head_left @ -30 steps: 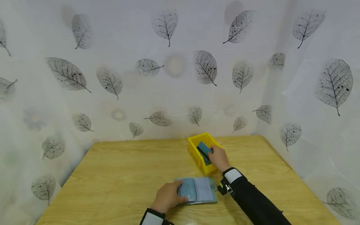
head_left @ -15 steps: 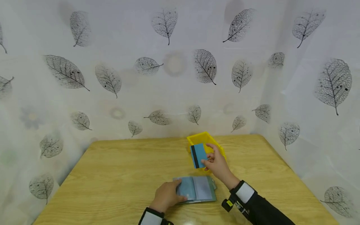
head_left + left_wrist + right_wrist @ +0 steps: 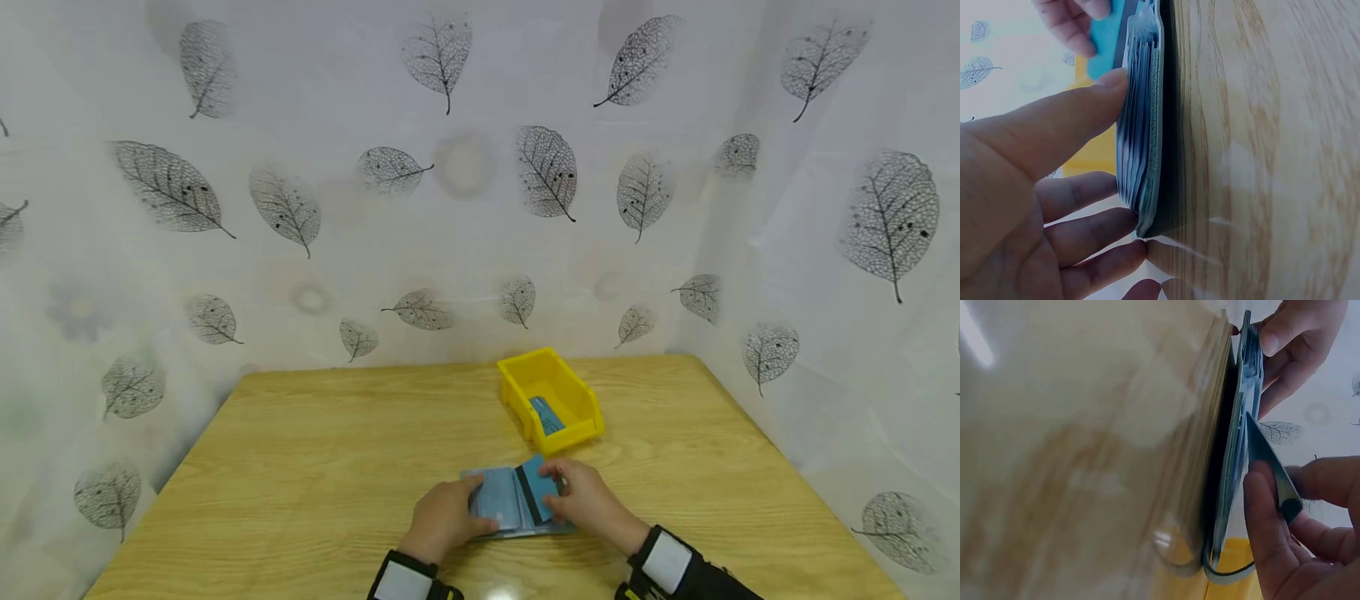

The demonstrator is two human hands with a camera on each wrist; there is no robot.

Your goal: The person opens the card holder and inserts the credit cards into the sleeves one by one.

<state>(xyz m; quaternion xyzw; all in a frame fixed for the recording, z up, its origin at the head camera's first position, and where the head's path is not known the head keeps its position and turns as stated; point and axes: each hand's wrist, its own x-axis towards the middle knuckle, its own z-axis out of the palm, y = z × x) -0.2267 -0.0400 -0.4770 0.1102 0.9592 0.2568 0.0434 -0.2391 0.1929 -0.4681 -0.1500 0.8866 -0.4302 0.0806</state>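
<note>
An open card holder (image 3: 497, 497) with clear sleeve pages lies on the table. My left hand (image 3: 444, 518) holds its left side; in the left wrist view the thumb (image 3: 1079, 119) presses on the stacked sleeves (image 3: 1138, 125) while the fingers lie along the edge. My right hand (image 3: 596, 504) pinches a blue card (image 3: 536, 480) with a black stripe. The card is over the right page, tilted, its lower edge at the sleeve. In the right wrist view the card (image 3: 1265, 453) slants against the page; whether its edge is inside the sleeve, I cannot tell.
Behind the card holder stands a yellow bin (image 3: 573, 436) with a blue card (image 3: 547, 416) inside. A strap loop (image 3: 1229, 574) sticks out from the holder's right end. The wooden table (image 3: 322, 450) meets a leaf-patterned curtain (image 3: 450, 242) at the back and sides.
My right hand has lifted the blue card out of the yellow bin and brought it down towards me onto the holder's right page. The left hand has stayed on the holder.
</note>
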